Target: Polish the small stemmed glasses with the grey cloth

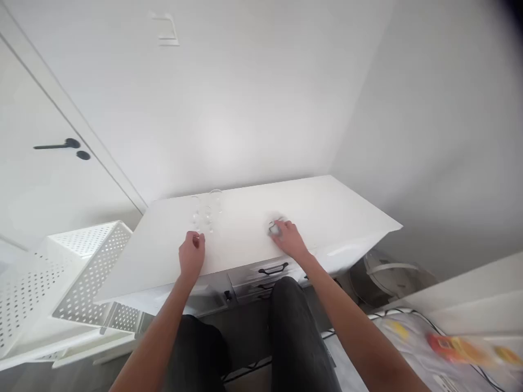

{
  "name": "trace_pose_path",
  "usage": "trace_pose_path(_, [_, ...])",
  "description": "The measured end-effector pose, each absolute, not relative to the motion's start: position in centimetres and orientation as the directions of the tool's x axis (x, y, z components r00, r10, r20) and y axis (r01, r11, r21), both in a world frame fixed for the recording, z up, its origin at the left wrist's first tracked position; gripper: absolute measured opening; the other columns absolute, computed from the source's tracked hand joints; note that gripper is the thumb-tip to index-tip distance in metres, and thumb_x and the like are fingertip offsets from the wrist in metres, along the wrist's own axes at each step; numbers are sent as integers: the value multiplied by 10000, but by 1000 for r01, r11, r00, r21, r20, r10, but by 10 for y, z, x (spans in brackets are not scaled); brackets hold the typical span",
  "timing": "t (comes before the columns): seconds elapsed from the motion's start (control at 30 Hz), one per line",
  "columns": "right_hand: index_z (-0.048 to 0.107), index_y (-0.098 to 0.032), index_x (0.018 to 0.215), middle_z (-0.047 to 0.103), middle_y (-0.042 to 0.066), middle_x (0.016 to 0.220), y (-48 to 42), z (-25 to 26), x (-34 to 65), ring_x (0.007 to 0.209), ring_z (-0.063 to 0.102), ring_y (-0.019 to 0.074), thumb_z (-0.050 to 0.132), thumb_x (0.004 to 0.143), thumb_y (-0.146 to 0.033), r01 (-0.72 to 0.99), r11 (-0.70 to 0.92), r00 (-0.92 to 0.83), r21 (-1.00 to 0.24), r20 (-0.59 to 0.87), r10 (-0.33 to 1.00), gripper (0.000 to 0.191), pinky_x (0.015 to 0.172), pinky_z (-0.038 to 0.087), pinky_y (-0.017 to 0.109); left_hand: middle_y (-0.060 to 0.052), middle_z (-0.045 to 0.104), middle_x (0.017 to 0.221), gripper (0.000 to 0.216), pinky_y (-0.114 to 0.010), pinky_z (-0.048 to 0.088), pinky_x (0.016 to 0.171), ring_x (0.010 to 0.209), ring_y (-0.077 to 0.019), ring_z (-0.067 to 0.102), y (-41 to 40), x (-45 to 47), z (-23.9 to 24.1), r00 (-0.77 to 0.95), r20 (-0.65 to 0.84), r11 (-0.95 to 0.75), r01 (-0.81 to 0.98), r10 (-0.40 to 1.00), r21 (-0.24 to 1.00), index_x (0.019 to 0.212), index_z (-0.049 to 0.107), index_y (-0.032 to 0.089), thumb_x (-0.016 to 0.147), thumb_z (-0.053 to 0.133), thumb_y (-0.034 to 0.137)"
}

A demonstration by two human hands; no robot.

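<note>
On the white cabinet top (pixel 245 239), my right hand (pixel 289 239) has its fingers closed on a small clear round object (pixel 274 228), whose exact kind is blurred. Farther left, my left hand (pixel 192 255) hovers over or rests on the surface with its fingertips pinched together; whatever may be between them is hidden. Just beyond those fingertips stands a cluster of clear glass pieces (pixel 207 215), several of them, hard to make out against the white top.
White perforated metal racks (pixel 90 267) stand left of the cabinet. Black-handled drawers (pixel 273 268) are at its front. A white door with a black handle (pixel 55 146) is at far left. A clear round container (pixel 394 277) and a blurred red-yellow packet (pixel 466 348) lie lower right.
</note>
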State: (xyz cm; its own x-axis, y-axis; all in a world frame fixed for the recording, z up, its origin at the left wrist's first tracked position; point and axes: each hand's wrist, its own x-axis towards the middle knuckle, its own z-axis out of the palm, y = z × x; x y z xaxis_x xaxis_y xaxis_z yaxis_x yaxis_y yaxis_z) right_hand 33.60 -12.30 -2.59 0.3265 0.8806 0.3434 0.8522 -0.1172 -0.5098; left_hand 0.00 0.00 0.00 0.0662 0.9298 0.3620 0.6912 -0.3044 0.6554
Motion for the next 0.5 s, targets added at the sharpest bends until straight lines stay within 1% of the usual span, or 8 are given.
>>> trace_pose_path(0.07, [657, -211, 1236, 618, 144, 1177, -116, -35, 331, 1084, 538, 300, 643, 926, -324, 886, -114, 303, -449, 376, 876, 330, 910, 462, 422, -28, 660, 762, 230, -283, 366, 657, 679, -191, 577, 8, -2, -3, 142, 327, -317, 751, 934, 580, 903, 541, 238, 993, 476, 439])
trace_pose_path(0.17, [626, -201, 977, 618, 105, 1042, -131, -42, 317, 979, 534, 254, 543, 936, -192, 888, -27, 269, -459, 472, 839, 93, 863, 448, 382, -33, 673, 775, 248, -286, 355, 658, 685, -198, 571, 14, -2, -6, 199, 284, -322, 802, 938, 503, 915, 543, 244, 1004, 450, 456])
trace_pose_path(0.23, [575, -210, 888, 584, 75, 925, -161, -48, 306, 913, 523, 241, 522, 898, -144, 862, 24, 305, -506, 557, 772, 84, 836, 452, 370, -36, 698, 818, 246, -286, 351, 649, 695, -203, 581, 15, 1, -8, 221, 226, -304, 835, 949, 458, 935, 548, 251, 999, 452, 468])
trace_pose_path(0.3, [584, -211, 985, 579, 74, 950, -208, -66, 297, 939, 535, 250, 564, 865, -169, 808, 37, 405, -588, 600, 690, 128, 839, 475, 373, -40, 714, 854, 233, -288, 339, 634, 692, -207, 582, 15, 3, -8, 242, 177, -294, 868, 954, 400, 949, 554, 257, 992, 453, 462])
trace_pose_path(0.37, [586, -207, 1213, 603, 102, 1072, -270, -103, 295, 1021, 561, 274, 572, 880, -208, 768, -66, 514, -637, 552, 657, 334, 893, 489, 412, -46, 714, 852, 219, -293, 320, 616, 665, -207, 564, 14, 5, -8, 264, 127, -292, 897, 956, 331, 937, 563, 257, 979, 460, 446])
trace_pose_path(0.4, [576, -216, 1295, 605, 116, 1134, -306, -128, 296, 1058, 571, 282, 537, 906, -215, 740, -151, 566, -655, 486, 666, 392, 917, 490, 429, -50, 710, 843, 217, -297, 310, 607, 650, -206, 550, 14, 6, -8, 276, 102, -294, 909, 956, 294, 914, 567, 254, 968, 471, 440])
trace_pose_path(0.43, [584, -231, 1308, 605, 114, 1129, -345, -156, 298, 1030, 585, 277, 489, 934, -225, 691, -248, 637, -679, 408, 654, 386, 899, 498, 428, -52, 705, 836, 216, -300, 303, 600, 639, -203, 535, 14, 6, -7, 289, 87, -302, 917, 953, 261, 885, 570, 249, 956, 485, 435])
trace_pose_path(0.5, [611, -226, 1214, 619, 106, 1031, -427, -216, 300, 961, 603, 291, 446, 957, -317, 536, -449, 811, -715, 288, 509, 319, 864, 509, 446, -47, 698, 823, 203, -299, 291, 590, 620, -196, 508, 14, 8, -6, 304, 96, -318, 920, 948, 228, 841, 571, 244, 919, 528, 427])
